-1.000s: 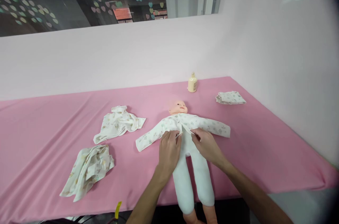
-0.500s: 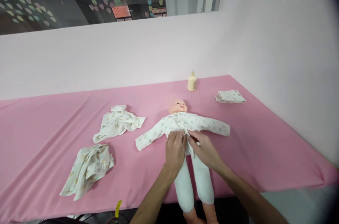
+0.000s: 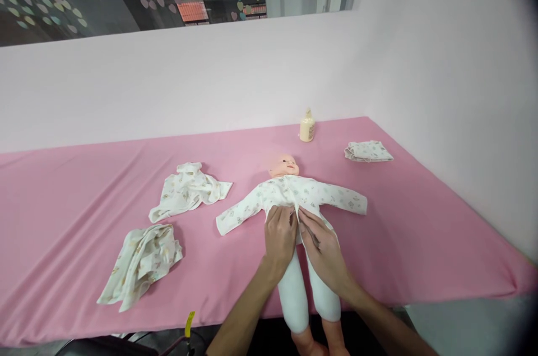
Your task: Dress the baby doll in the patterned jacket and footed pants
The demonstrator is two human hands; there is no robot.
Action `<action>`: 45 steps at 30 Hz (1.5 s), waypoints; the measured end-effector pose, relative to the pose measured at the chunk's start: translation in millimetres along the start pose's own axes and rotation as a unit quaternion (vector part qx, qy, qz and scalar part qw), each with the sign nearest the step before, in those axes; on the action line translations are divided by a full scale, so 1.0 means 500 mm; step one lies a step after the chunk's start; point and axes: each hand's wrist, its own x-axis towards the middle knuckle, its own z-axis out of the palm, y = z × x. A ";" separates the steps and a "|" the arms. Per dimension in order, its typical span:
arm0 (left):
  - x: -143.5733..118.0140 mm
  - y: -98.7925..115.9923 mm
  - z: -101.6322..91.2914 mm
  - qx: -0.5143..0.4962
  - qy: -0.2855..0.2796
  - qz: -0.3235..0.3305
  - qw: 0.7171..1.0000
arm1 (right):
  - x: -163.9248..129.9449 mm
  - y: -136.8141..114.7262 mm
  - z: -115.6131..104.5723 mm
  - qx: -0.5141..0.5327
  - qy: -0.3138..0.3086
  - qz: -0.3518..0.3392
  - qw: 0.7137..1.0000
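Observation:
A baby doll (image 3: 285, 165) lies on its back on the pink-covered table (image 3: 247, 283), its head away from me and its feet past the near edge. It wears a white patterned baby shirt (image 3: 277, 190) with both sleeves spread wide. Over the doll's belly, my left hand (image 3: 281, 232) is closed on the shirt's front edge. Close beside it, my right hand (image 3: 321, 244) pinches the other side of the front opening. My fingers hide the exact spot they grip. The doll's white legs (image 3: 294, 294) stretch toward me below my hands.
Two crumpled patterned baby garments, one farther back (image 3: 189, 190) and one nearer (image 3: 143, 266), lie to the left. A cream pump bottle (image 3: 307, 127) stands behind the doll. Folded patterned cloth (image 3: 368, 151) rests at the back right. White walls (image 3: 189, 87) border the table.
My right hand has turned, its fingers now pointing more away from me and drawn closer to my left hand. My left hand stays at the shirt front. The view has shifted slightly.

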 end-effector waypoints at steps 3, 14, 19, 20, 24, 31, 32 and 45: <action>-0.001 0.000 0.002 0.018 -0.010 0.002 1.000 | 0.002 -0.004 0.000 -0.004 0.007 0.000 1.000; 0.006 0.008 -0.037 -0.130 -0.119 -0.118 0.977 | 0.016 -0.011 -0.001 0.016 -0.006 0.008 1.000; 0.021 0.013 -0.060 -0.171 -0.174 -0.150 0.958 | 0.015 -0.015 0.005 0.044 0.002 0.014 0.999; 0.023 0.013 -0.064 -0.179 -0.179 -0.149 0.956 | 0.014 -0.014 0.006 0.048 0.004 0.016 0.999; 0.030 0.013 -0.071 -0.215 -0.180 -0.152 0.948 | 0.011 -0.010 0.011 0.046 0.006 0.014 0.999; 0.037 0.006 -0.066 -0.250 -0.185 -0.186 0.932 | 0.003 0.000 0.016 -0.007 -0.005 -0.036 0.999; 0.037 0.006 -0.065 -0.246 -0.186 -0.185 0.933 | 0.002 0.002 0.016 -0.011 -0.007 -0.041 0.999; 0.029 0.009 -0.040 -0.137 -0.173 -0.139 0.965 | -0.002 0.009 0.017 -0.008 -0.023 -0.039 0.999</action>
